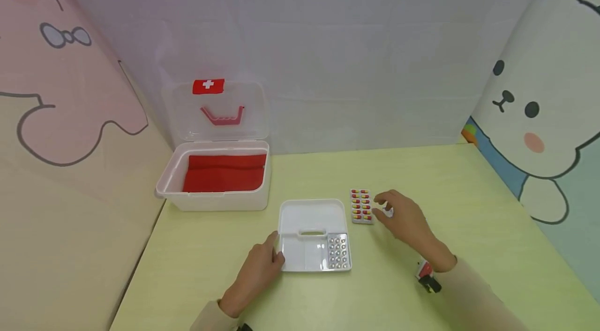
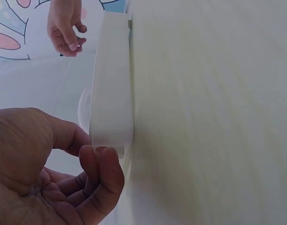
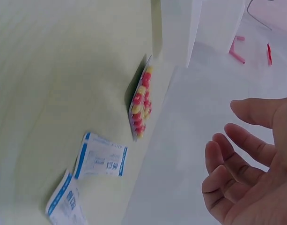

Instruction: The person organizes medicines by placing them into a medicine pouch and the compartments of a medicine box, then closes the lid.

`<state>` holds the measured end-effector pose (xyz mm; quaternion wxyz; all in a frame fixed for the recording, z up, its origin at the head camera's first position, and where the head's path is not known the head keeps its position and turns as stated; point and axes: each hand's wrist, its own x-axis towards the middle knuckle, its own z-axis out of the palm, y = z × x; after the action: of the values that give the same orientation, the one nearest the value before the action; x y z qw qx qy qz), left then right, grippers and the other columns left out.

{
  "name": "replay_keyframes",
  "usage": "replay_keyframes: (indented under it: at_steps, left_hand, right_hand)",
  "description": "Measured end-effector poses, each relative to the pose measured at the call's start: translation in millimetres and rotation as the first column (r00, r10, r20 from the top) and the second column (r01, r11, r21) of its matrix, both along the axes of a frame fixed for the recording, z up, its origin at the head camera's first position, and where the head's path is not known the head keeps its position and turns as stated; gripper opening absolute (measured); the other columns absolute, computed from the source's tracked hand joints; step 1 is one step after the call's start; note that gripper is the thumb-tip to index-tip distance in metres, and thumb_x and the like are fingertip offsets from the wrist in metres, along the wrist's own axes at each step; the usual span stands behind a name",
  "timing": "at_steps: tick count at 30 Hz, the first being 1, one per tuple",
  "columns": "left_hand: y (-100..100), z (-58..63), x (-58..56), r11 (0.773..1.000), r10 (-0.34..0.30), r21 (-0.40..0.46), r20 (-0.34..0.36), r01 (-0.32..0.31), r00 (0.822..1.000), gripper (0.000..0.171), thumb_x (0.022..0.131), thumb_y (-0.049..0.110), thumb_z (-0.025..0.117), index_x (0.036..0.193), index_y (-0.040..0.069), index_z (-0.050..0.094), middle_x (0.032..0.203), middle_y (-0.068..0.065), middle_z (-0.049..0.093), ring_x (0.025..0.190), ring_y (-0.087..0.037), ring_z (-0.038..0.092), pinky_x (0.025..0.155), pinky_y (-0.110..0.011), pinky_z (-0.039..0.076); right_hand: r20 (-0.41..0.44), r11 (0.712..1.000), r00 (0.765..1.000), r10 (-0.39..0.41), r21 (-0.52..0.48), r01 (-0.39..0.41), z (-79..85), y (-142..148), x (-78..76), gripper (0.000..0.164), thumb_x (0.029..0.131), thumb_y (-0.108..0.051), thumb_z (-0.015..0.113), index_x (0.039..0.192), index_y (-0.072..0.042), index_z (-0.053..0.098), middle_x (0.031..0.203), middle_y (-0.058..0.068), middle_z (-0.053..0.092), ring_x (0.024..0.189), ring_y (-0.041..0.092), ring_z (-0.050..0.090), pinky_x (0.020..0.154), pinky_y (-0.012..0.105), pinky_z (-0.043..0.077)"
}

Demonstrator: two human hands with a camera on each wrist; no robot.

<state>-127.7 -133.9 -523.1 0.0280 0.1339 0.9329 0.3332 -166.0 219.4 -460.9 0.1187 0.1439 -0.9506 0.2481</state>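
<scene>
"What's the left hand (image 1: 259, 267) doing?"

"It's pinching the white case (image 1: 312, 216) at its left side, by the front corner. Pressing unevenly there could be tilting or skidding it."

"And the silver blister pack (image 1: 338, 251)?"

"It's sitting across the case from that pinch, in the front-right compartment; a jolt could be shaking it loose."

"The capsule strip (image 1: 361, 207)?"

"It's lying past the case, just beside the right hand (image 1: 407, 223), whose fingers are hovering apart, holding nothing. Closing at a poor angle, they could be shoving the strip away."

"Farther out?"

"Paper packets (image 3: 102, 156) are lying past the strip; a sweeping hand could be scattering them."
</scene>
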Motion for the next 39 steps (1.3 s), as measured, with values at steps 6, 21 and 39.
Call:
replay_keyframes:
  at_steps: [6, 21, 39]
  left_hand:
    - [0.9, 1.1, -0.5, 1.0, -0.002, 0.003, -0.01, 0.002, 1.0, 0.05, 0.082, 0.012, 0.055, 0.127, -0.009, 0.043, 0.055, 0.008, 0.043, 0.048, -0.004, 0.039, 0.042, -0.024, 0.037]
    - [0.5, 1.4, -2.6, 1.0, 0.012, -0.001, -0.024, -0.012, 1.0, 0.051, 0.082, 0.013, 0.056, 0.127, -0.008, 0.044, 0.055, 0.009, 0.043, 0.048, -0.004, 0.039, 0.042, -0.025, 0.038]
    - [0.7, -3.3, 0.3, 1.0, 0.018, 0.001, -0.001, -0.018, 1.0, 0.051, 0.081, 0.011, 0.056, 0.127, -0.007, 0.044, 0.054, 0.008, 0.043, 0.047, -0.004, 0.039, 0.041, -0.024, 0.037]
  right_hand:
    - [0.098, 0.998, 0.994, -0.044, 0.043, 0.04, -3.3, 29.7, -1.8, 0.034, 0.082, -0.024, 0.067, 0.11, -0.005, 0.059, 0.103, 0.01, 0.06, 0.086, 0.026, 0.057, 0.06, 0.042, 0.05]
    - [0.295, 0.989, 0.955, 0.023, 0.133, -0.064, -5.5, 29.8, -26.0, 0.076, 0.074, -0.036, 0.074, 0.131, 0.001, 0.042, 0.132, 0.024, 0.043, 0.117, 0.041, 0.04, 0.092, 0.057, 0.038]
    - [0.408, 0.948, 0.902, 0.14, 0.208, -0.241, -31.2, -5.0, -69.3, 0.089, 0.069, -0.036, 0.079, 0.139, -0.006, 0.033, 0.138, 0.02, 0.037, 0.119, 0.039, 0.037, 0.092, 0.057, 0.038]
